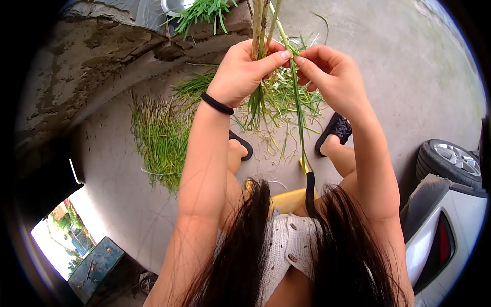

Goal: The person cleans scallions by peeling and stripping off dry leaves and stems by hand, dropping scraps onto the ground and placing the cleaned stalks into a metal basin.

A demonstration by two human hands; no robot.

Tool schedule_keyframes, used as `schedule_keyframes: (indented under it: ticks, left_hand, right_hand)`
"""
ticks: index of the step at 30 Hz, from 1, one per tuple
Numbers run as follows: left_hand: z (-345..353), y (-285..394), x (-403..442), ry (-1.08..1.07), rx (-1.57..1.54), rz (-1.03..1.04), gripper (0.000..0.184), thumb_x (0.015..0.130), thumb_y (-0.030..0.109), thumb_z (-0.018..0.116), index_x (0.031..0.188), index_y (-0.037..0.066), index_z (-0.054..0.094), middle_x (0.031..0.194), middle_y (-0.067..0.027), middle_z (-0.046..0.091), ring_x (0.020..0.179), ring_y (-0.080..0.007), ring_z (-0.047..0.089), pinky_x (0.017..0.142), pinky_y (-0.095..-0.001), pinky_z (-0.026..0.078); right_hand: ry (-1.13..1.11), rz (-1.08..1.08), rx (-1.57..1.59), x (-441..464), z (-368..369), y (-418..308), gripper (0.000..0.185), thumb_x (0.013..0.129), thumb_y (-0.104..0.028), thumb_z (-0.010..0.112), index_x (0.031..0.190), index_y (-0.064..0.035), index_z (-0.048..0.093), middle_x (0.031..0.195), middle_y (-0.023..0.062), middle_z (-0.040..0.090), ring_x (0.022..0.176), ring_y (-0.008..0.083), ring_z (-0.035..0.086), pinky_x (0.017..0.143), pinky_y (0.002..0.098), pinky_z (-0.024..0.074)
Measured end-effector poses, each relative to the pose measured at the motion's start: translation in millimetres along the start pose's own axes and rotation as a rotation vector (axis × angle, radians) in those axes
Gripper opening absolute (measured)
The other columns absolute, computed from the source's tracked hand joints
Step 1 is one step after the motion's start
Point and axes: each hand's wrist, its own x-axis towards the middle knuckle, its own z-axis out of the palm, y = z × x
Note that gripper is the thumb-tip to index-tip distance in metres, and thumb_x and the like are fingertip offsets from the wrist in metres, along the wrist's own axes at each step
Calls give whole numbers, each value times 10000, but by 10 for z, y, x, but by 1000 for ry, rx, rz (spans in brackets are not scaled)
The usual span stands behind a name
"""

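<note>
Near the top of the head view, my left hand (240, 74) is closed around a bunch of long stalks (260, 30), pale brown above the hand. Green leaf ends (258, 105) hang below it. The thumb and fingertips of my right hand (332, 77) pinch a single long green stalk (298, 102) close to my left thumb. That stalk's thin leaf trails down toward my lap. The stalks' upper ends run out of view. Loose green and whitish scraps (294, 94) litter the floor beneath my hands.
A thick pile of green stalks (161, 138) lies on the concrete floor at left. Cut greens (204, 15) rest by a metal bowl (176, 5) on a rough ledge (102, 56). A yellow seat (286, 199) is under me. At right are a wheel (452, 158) and a car (429, 240).
</note>
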Motion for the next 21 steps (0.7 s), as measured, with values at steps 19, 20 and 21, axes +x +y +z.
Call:
schedule_keyframes:
  ticks: [19,20,21]
  left_hand:
    - [18,10,3,-154,-356,-120,347,859,78,489,1195,3,441,1030,-110,590,776,-109,536,660,-238,424]
    - [31,10,-4,-192,-286,-122,343,858,76,489,1191,6,445,1026,-105,588,779,-110,537,665,-243,425]
    - [45,3,-13,-229,-218,-127,338,857,74,489,1187,9,449,1021,-100,586,782,-110,538,670,-247,426]
  right_hand:
    - [138,-68,224,108,-47,17,343,814,-202,625,1061,16,528,766,36,585,638,70,524,539,214,411]
    - [125,-89,216,95,-53,-32,361,809,-208,636,1072,14,526,774,33,587,644,67,524,539,212,409]
    - [104,-96,173,80,-40,-63,339,800,-208,657,1034,19,563,789,36,604,654,64,532,539,209,416]
